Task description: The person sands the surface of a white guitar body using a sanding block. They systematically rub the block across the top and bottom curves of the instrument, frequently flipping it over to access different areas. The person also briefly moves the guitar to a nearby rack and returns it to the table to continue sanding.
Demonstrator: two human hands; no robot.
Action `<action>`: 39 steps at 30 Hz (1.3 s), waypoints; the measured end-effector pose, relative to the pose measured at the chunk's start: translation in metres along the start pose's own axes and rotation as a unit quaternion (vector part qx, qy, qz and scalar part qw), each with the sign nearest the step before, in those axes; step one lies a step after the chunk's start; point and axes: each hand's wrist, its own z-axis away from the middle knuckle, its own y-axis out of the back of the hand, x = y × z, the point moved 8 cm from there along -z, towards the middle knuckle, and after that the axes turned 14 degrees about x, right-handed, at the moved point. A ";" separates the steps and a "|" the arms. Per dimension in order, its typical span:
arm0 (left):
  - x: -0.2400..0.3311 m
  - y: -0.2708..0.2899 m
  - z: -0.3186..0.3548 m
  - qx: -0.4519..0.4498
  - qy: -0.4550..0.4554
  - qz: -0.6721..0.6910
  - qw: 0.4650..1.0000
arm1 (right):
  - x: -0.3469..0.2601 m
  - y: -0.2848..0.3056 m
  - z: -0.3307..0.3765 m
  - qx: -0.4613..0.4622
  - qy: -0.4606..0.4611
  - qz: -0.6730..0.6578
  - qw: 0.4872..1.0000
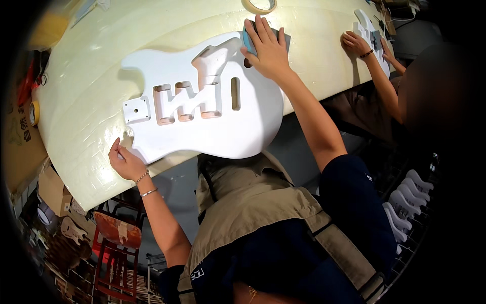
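A white electric guitar body (177, 137), with several routed cavities showing bare wood, lies face up on the table at its near edge. My left hand (126, 163) is closed on the tip of its lower horn at the left; part of the grip is hidden. At the upper right edge of the body, my right hand (268, 53) lies over a sanding block with grey sandpaper (286, 42) and a blue side. Its fingers stretch across the top, with the thumb along the blue side. The palm hides much of the block.
The pale table (86, 167) has a shiny covering. A tape roll (259, 5) lies beyond my right hand, another (34, 113) at the left edge. To the right, a co-worker handles a white guitar body (377, 50). A wooden chair (119, 233) and racked white bodies (405, 197) stand below.
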 end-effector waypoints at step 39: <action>-0.010 -0.005 0.002 -0.020 0.031 0.053 0.998 | -0.013 0.047 0.102 -0.102 0.133 -0.118 0.979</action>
